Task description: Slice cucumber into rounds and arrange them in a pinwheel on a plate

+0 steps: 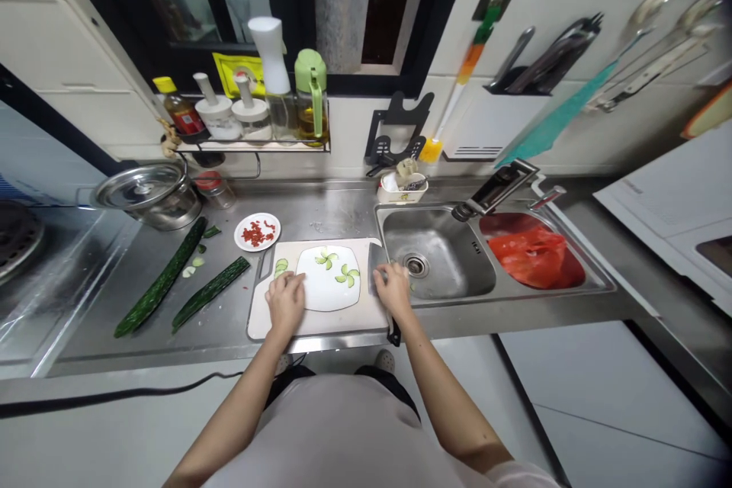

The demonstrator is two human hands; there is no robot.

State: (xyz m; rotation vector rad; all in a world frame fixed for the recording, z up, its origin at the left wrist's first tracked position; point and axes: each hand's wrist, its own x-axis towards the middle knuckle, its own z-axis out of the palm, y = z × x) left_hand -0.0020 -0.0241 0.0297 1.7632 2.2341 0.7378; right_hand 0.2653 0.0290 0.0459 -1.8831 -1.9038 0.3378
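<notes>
A white plate with cucumber slices arranged in small fans lies on a pale cutting board. My left hand rests at the plate's left edge, fingers curled down beside a few loose cucumber slices. My right hand sits at the board's right edge on a cleaver, whose black handle pokes out below my wrist. What the left fingers pinch, if anything, is hidden.
Two long cucumber halves and cut ends lie left of the board. A small dish of chopped red chilli sits behind it. A steel pot, a condiment rack, and a sink holding a red bag surround the board.
</notes>
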